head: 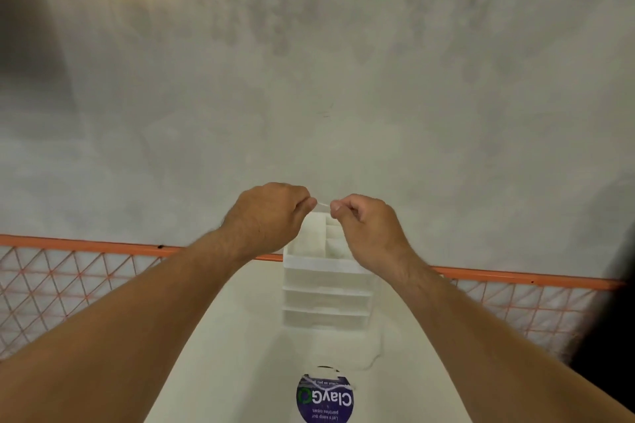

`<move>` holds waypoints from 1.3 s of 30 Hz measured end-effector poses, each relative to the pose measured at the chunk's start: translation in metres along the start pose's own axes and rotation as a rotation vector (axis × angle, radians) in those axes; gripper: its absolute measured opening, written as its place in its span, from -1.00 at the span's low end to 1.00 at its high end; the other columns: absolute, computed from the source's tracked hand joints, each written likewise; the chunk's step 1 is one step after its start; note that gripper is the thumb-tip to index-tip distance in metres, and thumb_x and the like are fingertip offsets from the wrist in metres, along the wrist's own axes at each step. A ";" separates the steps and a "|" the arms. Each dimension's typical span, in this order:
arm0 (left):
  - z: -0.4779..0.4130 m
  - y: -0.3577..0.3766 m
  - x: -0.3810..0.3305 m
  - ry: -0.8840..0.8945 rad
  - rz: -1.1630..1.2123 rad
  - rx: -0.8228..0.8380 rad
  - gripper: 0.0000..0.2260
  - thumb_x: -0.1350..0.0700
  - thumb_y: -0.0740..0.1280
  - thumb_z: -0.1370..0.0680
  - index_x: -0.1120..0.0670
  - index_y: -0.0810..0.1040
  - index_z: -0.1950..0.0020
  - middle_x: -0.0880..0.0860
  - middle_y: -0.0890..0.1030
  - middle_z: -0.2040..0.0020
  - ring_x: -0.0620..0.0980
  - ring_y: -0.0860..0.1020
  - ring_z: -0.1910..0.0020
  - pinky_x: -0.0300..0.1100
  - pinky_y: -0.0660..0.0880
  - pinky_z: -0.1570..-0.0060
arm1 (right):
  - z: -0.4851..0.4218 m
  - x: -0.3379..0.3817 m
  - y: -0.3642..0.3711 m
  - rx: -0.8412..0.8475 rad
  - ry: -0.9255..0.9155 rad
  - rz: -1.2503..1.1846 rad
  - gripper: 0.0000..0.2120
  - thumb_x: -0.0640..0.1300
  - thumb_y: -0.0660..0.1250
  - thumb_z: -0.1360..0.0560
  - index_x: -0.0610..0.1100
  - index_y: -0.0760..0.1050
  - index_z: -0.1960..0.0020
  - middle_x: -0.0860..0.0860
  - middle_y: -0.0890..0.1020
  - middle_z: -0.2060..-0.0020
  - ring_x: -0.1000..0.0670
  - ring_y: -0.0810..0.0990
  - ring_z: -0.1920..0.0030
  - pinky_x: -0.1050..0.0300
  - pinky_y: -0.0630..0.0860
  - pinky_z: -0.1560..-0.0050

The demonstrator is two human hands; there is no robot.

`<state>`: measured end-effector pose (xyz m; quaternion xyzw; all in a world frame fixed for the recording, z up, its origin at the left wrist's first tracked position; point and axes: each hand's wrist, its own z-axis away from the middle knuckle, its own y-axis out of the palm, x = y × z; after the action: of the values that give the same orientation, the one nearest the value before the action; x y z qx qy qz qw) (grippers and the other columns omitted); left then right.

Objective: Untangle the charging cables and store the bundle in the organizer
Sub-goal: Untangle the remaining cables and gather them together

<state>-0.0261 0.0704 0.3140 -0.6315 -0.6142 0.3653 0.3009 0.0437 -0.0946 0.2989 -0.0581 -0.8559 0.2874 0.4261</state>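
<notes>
Both my hands are raised above a white organizer (326,280) with small drawers in front and open compartments on top. My left hand (269,218) and my right hand (366,227) each pinch one end of a short stretch of thin white cable (323,204) held taut between the fingertips. More white cable (369,359) trails on the white table, to the right of the organizer's base, and another bit (326,383) crosses a round sticker. How the cable runs from my hands down to the table is hidden.
The white table (240,336) ends at an orange rail (103,245) with an orange net (68,288) below it. A pale wall rises behind. A round purple sticker (324,400) lies near the front edge. Something dark is at the far right.
</notes>
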 end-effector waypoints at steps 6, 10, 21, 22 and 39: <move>0.016 0.008 0.009 0.017 -0.141 0.096 -0.72 -0.09 0.01 -0.66 -0.03 0.38 0.15 -0.05 0.55 0.18 0.01 0.51 0.21 -0.13 0.35 0.26 | -0.001 -0.006 -0.003 0.107 -0.041 0.223 -0.72 -0.01 0.27 -0.59 -0.13 0.56 0.22 0.07 0.46 0.46 0.08 0.40 0.43 0.23 0.33 0.38; 0.027 0.013 0.022 0.002 -0.211 0.121 -0.71 -0.09 -0.03 -0.67 0.00 0.33 0.12 -0.05 0.48 0.20 0.05 0.48 0.25 -0.10 0.38 0.23 | 0.003 -0.013 -0.003 0.154 -0.039 0.278 -0.68 0.04 0.25 -0.59 -0.14 0.56 0.21 0.00 0.52 0.41 -0.01 0.47 0.37 0.12 0.44 0.29; 0.133 0.051 0.130 -0.373 -0.233 0.308 -0.69 -0.07 -0.03 -0.66 0.02 0.44 -0.09 0.04 0.61 0.00 0.08 0.58 0.06 -0.08 0.44 0.14 | 0.021 -0.072 -0.001 0.301 0.017 0.651 -0.58 0.11 0.12 -0.62 0.00 0.30 0.38 0.04 0.46 0.42 -0.05 0.47 0.32 0.09 0.36 0.28; 0.144 0.059 0.136 -0.400 -0.224 0.345 -0.70 -0.08 -0.04 -0.66 0.01 0.43 -0.07 0.02 0.61 0.00 0.07 0.57 0.07 -0.08 0.43 0.14 | 0.022 -0.076 0.002 0.315 0.010 0.690 -0.58 0.11 0.11 -0.63 -0.01 0.30 0.37 0.04 0.46 0.42 -0.05 0.47 0.32 0.08 0.38 0.26; 0.299 0.168 0.162 -0.161 -0.147 0.812 -0.65 -0.12 0.04 -0.62 0.03 0.44 -0.25 0.02 0.45 -0.16 0.04 0.46 -0.10 -0.09 0.38 -0.08 | 0.081 -0.147 0.057 0.633 0.154 1.200 -0.71 0.02 0.00 -0.63 -0.04 0.46 0.01 -0.05 0.56 0.17 -0.11 0.48 0.22 0.08 0.39 0.16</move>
<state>-0.1847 0.2007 -0.0053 -0.3855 -0.4853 0.6034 0.5018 0.0657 -0.1336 0.1274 -0.4155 -0.5174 0.7054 0.2491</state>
